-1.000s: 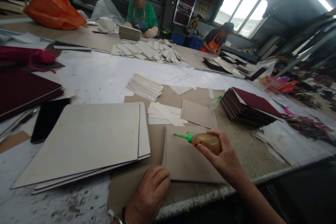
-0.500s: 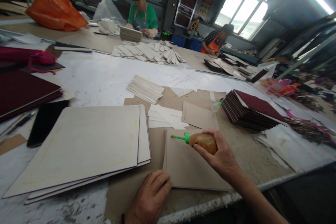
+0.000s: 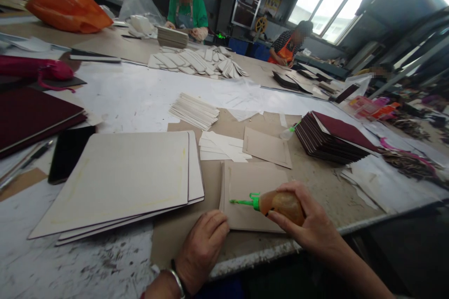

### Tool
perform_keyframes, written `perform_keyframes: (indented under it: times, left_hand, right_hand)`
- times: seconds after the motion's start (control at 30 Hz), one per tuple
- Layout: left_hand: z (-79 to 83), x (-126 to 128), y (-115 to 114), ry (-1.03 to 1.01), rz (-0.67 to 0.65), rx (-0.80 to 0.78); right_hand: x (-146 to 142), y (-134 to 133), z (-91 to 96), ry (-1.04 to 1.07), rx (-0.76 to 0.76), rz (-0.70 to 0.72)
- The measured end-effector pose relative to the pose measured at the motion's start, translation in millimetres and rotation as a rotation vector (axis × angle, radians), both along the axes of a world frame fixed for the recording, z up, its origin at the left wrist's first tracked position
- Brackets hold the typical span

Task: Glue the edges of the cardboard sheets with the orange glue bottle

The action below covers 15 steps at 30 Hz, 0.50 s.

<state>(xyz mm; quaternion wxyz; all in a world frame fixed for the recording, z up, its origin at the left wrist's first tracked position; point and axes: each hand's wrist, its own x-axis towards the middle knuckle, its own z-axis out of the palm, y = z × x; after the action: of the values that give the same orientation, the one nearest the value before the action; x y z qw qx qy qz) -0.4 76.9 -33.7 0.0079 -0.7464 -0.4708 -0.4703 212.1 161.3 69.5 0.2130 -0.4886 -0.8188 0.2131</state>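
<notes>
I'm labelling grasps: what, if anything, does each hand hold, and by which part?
The right hand grips a rounded amber squeeze bottle with a green nozzle by its body. The left hand is at rectangular brown sheets' corner; any hold is unclear.

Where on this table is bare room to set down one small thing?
Bare: white covering between the pink bundle and the near pale strips; brown surface between the maroon stack and right hand. Crowded: beside the left hand, between pale boards and brown sheets.
</notes>
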Motion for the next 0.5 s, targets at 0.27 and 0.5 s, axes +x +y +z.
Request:
perform_keyframes:
  times: [0.27,0.5]
  left_hand:
    - [1.2,-1,0,-0.005,-0.033,-0.003]
    - [1.2,-2,0,0.008,-0.057,-0.023]
  right_hand:
    - [7,-26,3.8,0.015,-0.067,-0.002]
    - [16,-33,-0.9,0.038,-0.075,-0.052]
